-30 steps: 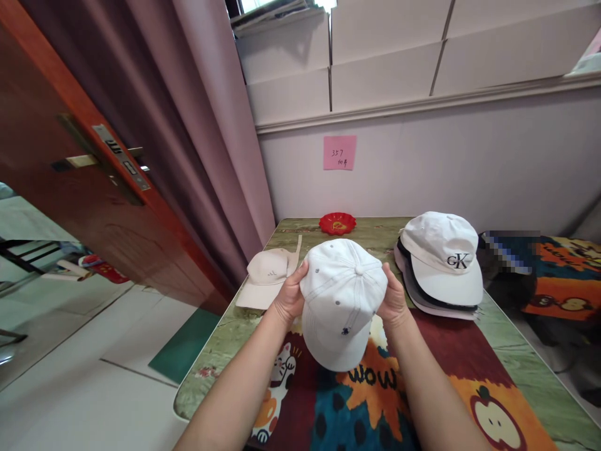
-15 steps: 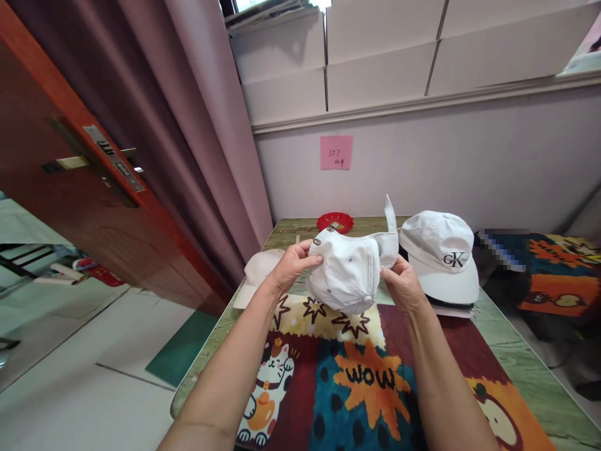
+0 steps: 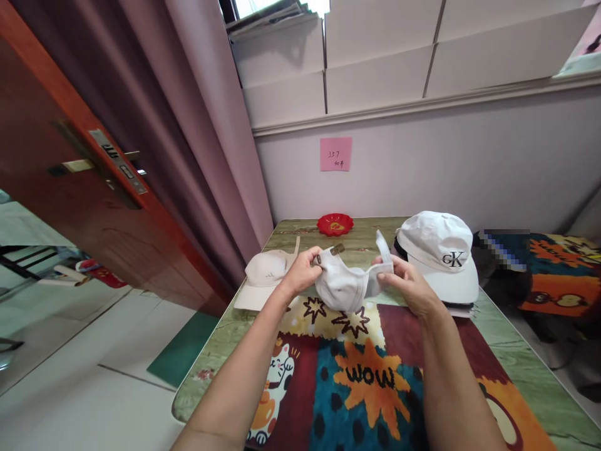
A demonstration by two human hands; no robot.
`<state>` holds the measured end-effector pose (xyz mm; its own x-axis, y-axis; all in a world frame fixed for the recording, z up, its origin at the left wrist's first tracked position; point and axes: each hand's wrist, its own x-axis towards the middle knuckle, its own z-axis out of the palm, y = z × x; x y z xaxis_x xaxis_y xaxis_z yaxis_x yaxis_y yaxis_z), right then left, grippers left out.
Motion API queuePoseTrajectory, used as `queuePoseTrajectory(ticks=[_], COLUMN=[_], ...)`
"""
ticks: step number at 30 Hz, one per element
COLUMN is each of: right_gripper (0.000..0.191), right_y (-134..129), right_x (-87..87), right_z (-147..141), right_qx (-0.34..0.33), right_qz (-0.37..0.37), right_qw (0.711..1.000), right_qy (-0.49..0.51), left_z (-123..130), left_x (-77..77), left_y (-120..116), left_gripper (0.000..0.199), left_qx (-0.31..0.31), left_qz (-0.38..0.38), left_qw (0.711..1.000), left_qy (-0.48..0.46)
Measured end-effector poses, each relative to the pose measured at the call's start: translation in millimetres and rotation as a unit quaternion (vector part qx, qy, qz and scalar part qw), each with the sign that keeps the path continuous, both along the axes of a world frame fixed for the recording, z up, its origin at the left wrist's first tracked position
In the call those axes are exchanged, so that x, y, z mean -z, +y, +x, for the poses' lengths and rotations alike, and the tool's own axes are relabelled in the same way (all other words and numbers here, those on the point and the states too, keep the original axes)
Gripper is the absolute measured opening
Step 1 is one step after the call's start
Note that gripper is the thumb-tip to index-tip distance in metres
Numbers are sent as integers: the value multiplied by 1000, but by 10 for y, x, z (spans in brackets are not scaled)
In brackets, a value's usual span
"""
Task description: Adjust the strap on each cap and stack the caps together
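Between my hands I hold a white baseball cap (image 3: 340, 287) just above the table, its back opening toward the wall. My left hand (image 3: 303, 272) pinches the cap's left side, close to a metal buckle. My right hand (image 3: 410, 285) grips the right side by the adjusting strap, whose loose end sticks up. A cream cap (image 3: 265, 275) lies on the table left of my left hand. To the right of my right hand stands a stack of caps, topped by a white cap (image 3: 436, 244) with dark letters.
A red scalloped dish (image 3: 335, 224) sits at the table's back edge. A colourful printed mat (image 3: 366, 401) covers the front of the wooden-look table (image 3: 206, 369). Behind it is a wall with a pink note (image 3: 335, 154). An open door (image 3: 70, 188) and curtain (image 3: 220, 125) are at left.
The cap in my hands has come down and tilted, so its back opening and buckle show more. My right hand has shifted onto the strap. The caps on the table have stayed put.
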<state>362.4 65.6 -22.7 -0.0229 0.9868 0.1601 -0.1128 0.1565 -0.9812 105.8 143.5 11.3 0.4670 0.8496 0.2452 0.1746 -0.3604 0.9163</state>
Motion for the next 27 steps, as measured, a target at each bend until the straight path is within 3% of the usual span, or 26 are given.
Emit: queuePoseTrajectory(ticks=[3, 5, 9, 15, 21, 24, 27], right_gripper=[40, 42, 47, 43, 39, 40, 39], right_y=[-45, -43, -31, -51, -38, -45, -32], right_x=[-31, -47, -95, -160, -142, -168, -163], right_z=[-27, -105, -299, -480, -577, -628, -670], right_qx=[-117, -143, -87, -76, -60, -73, -73], right_qz=[-52, -63, -59, -41, -44, -58, -62], right_qw=[991, 987, 993, 996, 997, 995, 995], right_qy=[-34, -48, -59, -5, -31, -35, -38], left_z=[-106, -156, -187, -113, -50, -7, 44], left_x=[160, 185, 188, 274, 168, 179, 222], left_y=[-152, -282, -498, -580, -610, -602, -583], left_gripper=[19, 21, 18, 27, 18, 19, 17], left_qx=[-15, -12, -5, -95, -73, -57, -84], left_qz=[-17, -26, -52, -37, -6, 1, 34], left_qw=[999, 999, 998, 995, 997, 998, 996], left_qy=[34, 41, 23, 17, -9, -37, -29])
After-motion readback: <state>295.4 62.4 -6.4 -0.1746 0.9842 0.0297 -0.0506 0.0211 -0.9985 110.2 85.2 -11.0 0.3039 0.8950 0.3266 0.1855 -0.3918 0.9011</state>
